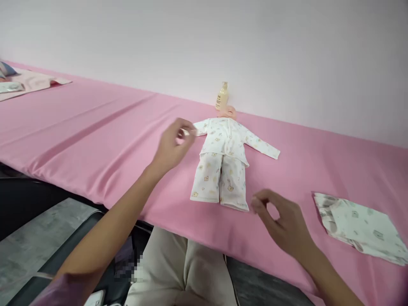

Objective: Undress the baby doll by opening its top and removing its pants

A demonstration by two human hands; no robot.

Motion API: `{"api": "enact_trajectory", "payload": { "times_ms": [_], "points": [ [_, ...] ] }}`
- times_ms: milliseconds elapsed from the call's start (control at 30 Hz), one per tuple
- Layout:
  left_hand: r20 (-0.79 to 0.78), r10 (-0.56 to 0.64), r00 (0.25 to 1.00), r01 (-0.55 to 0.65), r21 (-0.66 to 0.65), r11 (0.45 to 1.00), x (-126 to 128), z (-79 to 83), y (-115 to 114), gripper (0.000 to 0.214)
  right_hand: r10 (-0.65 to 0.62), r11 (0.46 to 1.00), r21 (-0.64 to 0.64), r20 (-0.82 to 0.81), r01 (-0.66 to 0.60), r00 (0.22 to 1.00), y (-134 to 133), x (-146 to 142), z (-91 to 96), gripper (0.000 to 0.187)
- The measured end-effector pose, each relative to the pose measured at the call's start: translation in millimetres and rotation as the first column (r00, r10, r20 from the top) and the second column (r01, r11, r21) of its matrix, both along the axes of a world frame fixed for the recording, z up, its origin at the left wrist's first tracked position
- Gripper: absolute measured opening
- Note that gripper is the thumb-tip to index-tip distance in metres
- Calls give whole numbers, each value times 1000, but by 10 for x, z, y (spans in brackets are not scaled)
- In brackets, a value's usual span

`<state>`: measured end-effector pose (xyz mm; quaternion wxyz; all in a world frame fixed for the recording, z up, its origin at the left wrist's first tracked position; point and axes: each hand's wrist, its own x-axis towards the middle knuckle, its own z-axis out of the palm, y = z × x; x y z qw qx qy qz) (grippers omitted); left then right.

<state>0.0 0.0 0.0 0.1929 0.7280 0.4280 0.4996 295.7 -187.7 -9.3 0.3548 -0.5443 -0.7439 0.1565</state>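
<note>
Two garments, a shirt (219, 137) and trousers (206, 178), lie flat on a pink sheet (111, 127), forming one outfit near the middle of the view. The shirt lies uppermost; its lower edge overlaps the waist of the trousers. Both are white with a small coloured print. The trouser legs point toward the wearer, slightly apart, with the hems at the near end. One sleeve extends to the right, cuff outward; the other extends to the left.

Left hand (175, 145): located at the left sleeve. Thumb and forefinger are curved toward each other, and the fingers cover the cuff area. Blur prevents telling whether the cuff is pinched.

Right hand (283, 223): located just beside the right trouser hem, above the sheet. Thumb and forefinger form a loop with the tips close together. Whether the tips meet cannot be told.

A peach ring (224, 114) lies at the collar. Behind it, a pump bottle (222, 100) stands upright near the wall (159, 42). A folded printed cloth (363, 229) lies at the right. At the far left, a packet (11, 87) rests on a pale mat (36, 80).
</note>
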Motion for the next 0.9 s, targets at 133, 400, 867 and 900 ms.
{"api": "enact_trajectory", "payload": {
  "times_ms": [133, 400, 867, 900],
  "points": [
    [-191, -275, 942, 237, -200, 951, 626, 154, 466, 23, -116, 991, -75, -33, 113, 993, 862, 94, 172, 22],
    [-286, -492, 822, 288, -537, 793, 1073, 153, 1285, 27, -167, 974, -159, -28, 160, 986, 2399, 259, 20, 20],
    [-286, -602, 745, 373, -570, 732, 978, 79, 1413, 26, 45, 901, -423, -114, -90, 992, 2596, 483, 94, 40],
    [-289, -608, 740, 376, -572, 729, 976, 83, 1415, 26, 46, 903, -421, -116, -91, 992, 2597, 478, 91, 40]
  ]
}}
